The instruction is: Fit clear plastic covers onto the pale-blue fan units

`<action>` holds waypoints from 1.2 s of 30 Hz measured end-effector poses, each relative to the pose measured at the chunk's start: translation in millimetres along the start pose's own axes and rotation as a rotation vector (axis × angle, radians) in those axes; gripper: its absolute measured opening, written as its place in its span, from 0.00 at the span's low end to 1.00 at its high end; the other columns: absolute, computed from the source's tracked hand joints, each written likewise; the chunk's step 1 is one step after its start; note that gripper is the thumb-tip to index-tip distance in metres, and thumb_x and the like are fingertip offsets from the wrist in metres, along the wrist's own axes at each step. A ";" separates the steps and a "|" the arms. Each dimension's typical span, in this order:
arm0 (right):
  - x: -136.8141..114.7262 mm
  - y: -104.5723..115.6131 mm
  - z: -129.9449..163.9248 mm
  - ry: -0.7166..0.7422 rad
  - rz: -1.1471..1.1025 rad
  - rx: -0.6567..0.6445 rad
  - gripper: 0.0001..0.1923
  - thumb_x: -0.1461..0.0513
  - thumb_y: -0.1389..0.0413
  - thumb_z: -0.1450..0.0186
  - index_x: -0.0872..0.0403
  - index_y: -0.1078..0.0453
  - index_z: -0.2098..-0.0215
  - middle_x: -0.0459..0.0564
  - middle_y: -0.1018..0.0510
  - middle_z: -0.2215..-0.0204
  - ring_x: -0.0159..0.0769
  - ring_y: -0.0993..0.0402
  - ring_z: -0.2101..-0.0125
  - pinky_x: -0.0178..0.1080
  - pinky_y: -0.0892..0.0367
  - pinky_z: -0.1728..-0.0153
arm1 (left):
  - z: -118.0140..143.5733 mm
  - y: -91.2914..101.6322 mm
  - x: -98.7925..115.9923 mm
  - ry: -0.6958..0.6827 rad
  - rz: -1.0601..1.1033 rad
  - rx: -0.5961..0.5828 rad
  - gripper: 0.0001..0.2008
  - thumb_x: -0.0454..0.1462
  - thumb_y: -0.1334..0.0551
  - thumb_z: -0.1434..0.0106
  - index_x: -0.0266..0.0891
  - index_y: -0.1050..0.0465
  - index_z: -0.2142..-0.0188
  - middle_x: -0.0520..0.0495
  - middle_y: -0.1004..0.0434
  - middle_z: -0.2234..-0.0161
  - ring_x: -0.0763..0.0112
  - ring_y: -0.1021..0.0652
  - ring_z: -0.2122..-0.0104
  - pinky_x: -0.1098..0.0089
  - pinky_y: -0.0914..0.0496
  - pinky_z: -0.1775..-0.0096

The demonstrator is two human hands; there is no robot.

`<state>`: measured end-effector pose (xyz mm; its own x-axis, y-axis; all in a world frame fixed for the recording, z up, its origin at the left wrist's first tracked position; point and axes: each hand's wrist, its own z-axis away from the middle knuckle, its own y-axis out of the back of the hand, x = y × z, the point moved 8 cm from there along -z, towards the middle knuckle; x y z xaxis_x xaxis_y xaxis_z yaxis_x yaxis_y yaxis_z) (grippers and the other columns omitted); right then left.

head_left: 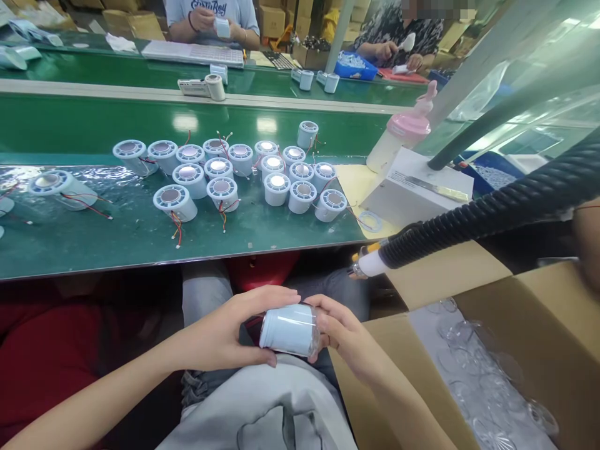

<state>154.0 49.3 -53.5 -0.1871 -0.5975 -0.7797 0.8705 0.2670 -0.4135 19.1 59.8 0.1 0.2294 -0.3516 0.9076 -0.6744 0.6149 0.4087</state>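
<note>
Above my lap, a light blue cylindrical housing (287,330) lies on its side between my hands. A clear plastic cover (315,331) is around its right end, glossy with reflections. My left hand (229,328) curves around the left end, fingers over the top and thumb below. My right hand (340,328) grips the covered right end with bent fingers. Similar light blue housings, such as this one (175,199), stand grouped on the green bench (117,240) ahead, with thin coloured wires (177,230) coming out of several.
A ribbed black hose (469,212) crosses from the right. Below it, a cardboard box (394,369) holds clear plastic cups (473,362). A pink-lidded bottle (398,137) stands beside a white box-shaped stand (417,184). Two people (213,25) work across the bench, holding parts.
</note>
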 end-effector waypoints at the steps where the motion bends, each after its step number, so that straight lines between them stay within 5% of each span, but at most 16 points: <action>1: 2.1 -0.7 -0.6 -0.019 -0.007 -0.002 0.25 0.45 0.39 0.45 0.57 0.35 0.63 0.44 0.26 0.78 0.28 0.27 0.81 0.30 0.30 0.80 | 0.1 -0.1 1.1 -0.013 -0.001 -0.001 0.39 0.36 0.31 0.46 0.51 0.45 0.38 0.43 0.37 0.40 0.56 0.34 0.41 0.56 0.39 0.41; 14: 21.3 -12.7 -1.1 -0.245 -0.171 -0.048 0.27 0.41 0.47 0.42 0.57 0.34 0.71 0.46 0.26 0.87 0.28 0.29 0.87 0.24 0.39 0.88 | -1.7 -0.9 -1.2 0.004 0.065 -0.025 0.34 0.34 0.32 0.45 0.52 0.41 0.41 0.42 0.39 0.39 0.55 0.35 0.42 0.56 0.38 0.43; 22: 40.4 -16.1 -1.7 -0.373 -0.136 -0.150 0.38 0.41 0.69 0.33 0.61 0.30 0.67 0.50 0.26 0.82 0.26 0.32 0.88 0.24 0.44 0.90 | -0.1 -8.0 -15.5 0.288 0.412 0.023 0.29 0.33 0.33 0.45 0.47 0.36 0.44 0.42 0.33 0.47 0.58 0.28 0.49 0.62 0.28 0.53; 25: 27.7 -8.5 -4.9 -0.102 -0.024 -0.099 0.33 0.38 0.59 0.38 0.56 0.35 0.55 0.50 0.24 0.72 0.29 0.28 0.81 0.28 0.35 0.84 | 2.5 -12.1 -22.5 0.395 0.604 0.055 0.29 0.35 0.33 0.44 0.45 0.39 0.43 0.42 0.30 0.49 0.59 0.25 0.52 0.61 0.28 0.53; 27: 6.9 -1.6 -0.5 0.192 0.167 -0.021 0.33 0.41 0.47 0.41 0.50 0.43 0.45 0.56 0.27 0.53 0.36 0.24 0.64 0.36 0.27 0.67 | 3.4 -13.5 -24.4 0.420 0.693 0.068 0.30 0.37 0.32 0.44 0.44 0.39 0.43 0.41 0.28 0.50 0.58 0.25 0.52 0.61 0.28 0.54; 29: -14.5 -3.9 10.7 0.487 0.460 0.005 0.37 0.51 0.38 0.43 0.44 0.48 0.40 0.56 0.41 0.39 0.43 0.35 0.46 0.46 0.35 0.48 | 4.2 -15.0 -25.5 0.441 0.740 0.066 0.30 0.37 0.32 0.44 0.43 0.40 0.43 0.41 0.26 0.52 0.59 0.24 0.54 0.63 0.28 0.56; 31: -26.9 -13.4 22.4 0.715 0.729 -0.034 0.33 0.62 0.38 0.40 0.40 0.45 0.40 0.52 0.44 0.37 0.44 0.43 0.40 0.49 0.43 0.42 | 5.6 -16.9 -26.8 0.478 0.745 0.050 0.31 0.39 0.33 0.43 0.42 0.41 0.42 0.41 0.25 0.55 0.60 0.22 0.58 0.66 0.26 0.63; 33: -30.9 -16.6 27.4 0.793 0.838 -0.056 0.28 0.67 0.42 0.38 0.40 0.39 0.43 0.50 0.38 0.39 0.43 0.41 0.40 0.49 0.43 0.42 | 6.6 -17.1 -27.2 0.505 0.709 0.037 0.32 0.40 0.33 0.43 0.43 0.42 0.41 0.41 0.25 0.55 0.59 0.22 0.60 0.69 0.26 0.68; 36: -23.9 -6.2 19.4 0.587 0.650 -0.042 0.29 0.62 0.37 0.42 0.45 0.37 0.43 0.54 0.33 0.42 0.46 0.35 0.44 0.48 0.35 0.46 | 4.3 -13.3 -21.4 0.439 0.624 0.025 0.34 0.40 0.30 0.47 0.44 0.39 0.41 0.40 0.28 0.49 0.56 0.24 0.54 0.63 0.26 0.59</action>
<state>162.0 47.2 -23.2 0.1259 0.1652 -0.9782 0.8707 0.4542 0.1888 20.1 56.2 -25.2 0.0556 0.3719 0.9266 -0.7849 0.5898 -0.1897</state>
